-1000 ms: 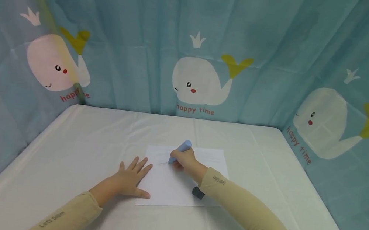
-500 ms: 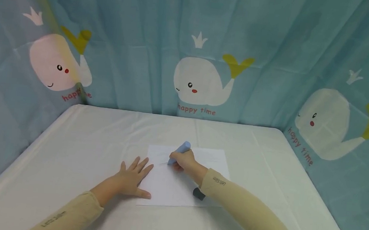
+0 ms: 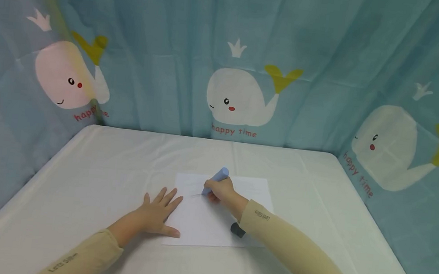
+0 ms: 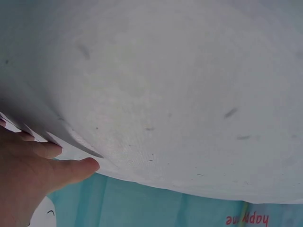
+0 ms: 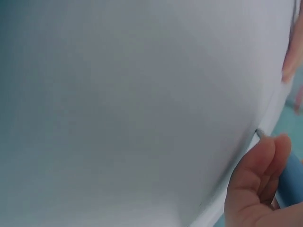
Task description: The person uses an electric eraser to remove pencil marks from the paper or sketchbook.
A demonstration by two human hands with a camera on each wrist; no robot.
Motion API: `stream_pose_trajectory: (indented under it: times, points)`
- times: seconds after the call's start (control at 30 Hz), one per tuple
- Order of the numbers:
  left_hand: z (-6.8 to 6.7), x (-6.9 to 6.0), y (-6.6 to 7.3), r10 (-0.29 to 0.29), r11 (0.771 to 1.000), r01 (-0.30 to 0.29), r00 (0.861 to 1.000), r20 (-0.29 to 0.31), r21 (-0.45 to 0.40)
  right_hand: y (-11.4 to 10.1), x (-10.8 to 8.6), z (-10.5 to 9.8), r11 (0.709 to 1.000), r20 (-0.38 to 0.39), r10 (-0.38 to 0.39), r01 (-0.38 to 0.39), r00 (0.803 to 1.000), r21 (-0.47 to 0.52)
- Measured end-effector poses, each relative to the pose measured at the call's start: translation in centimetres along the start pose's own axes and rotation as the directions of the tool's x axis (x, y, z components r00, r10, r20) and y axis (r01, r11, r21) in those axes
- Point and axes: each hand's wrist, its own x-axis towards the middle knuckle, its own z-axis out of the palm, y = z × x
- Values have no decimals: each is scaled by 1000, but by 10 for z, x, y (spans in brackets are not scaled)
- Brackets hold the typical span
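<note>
My right hand (image 3: pixel 220 190) pinches a thick light-blue pen (image 3: pixel 217 179) between thumb and fingers, its tip down at a white sheet of paper (image 3: pixel 210 229). In the right wrist view, the fingers curl round the blue pen barrel (image 5: pixel 289 182) and a fine tip pokes out past them. A faint line runs on the sheet left of the tip. At the sheet's left edge my left hand (image 3: pixel 156 214) lies flat with fingers spread, the thumb over the paper. The left wrist view shows that hand's thumb (image 4: pixel 71 171) straight along the surface.
A white cloth covers the table (image 3: pixel 122 158). Blue curtains (image 3: pixel 160 87) with whale prints stand along the back and both sides. A small black piece (image 3: pixel 238 230) shows beside the right sleeve's cuff (image 3: pixel 253 217), above the paper's lower right part.
My right hand, still holding the pen, has shifted slightly to the right over the paper. The left hand keeps its place on the sheet's edge.
</note>
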Motion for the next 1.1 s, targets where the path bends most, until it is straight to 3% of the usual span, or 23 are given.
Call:
stream_pose_trajectory:
  times: [0.5, 0.8, 1.1]
  points:
    - [0, 4, 0, -2, 1000, 2, 1000, 5, 29, -2, -3, -11, 999, 63, -1, 4, 998, -44]
    - [-3, 3, 3, -12, 999, 12, 1000, 26, 33, -8, -4, -18, 999, 92, 36, -37, 995, 5]
    - [-1, 2, 4, -9, 1000, 9, 999, 35, 13, -6, -5, -13, 998, 35, 57, -57, 998, -11]
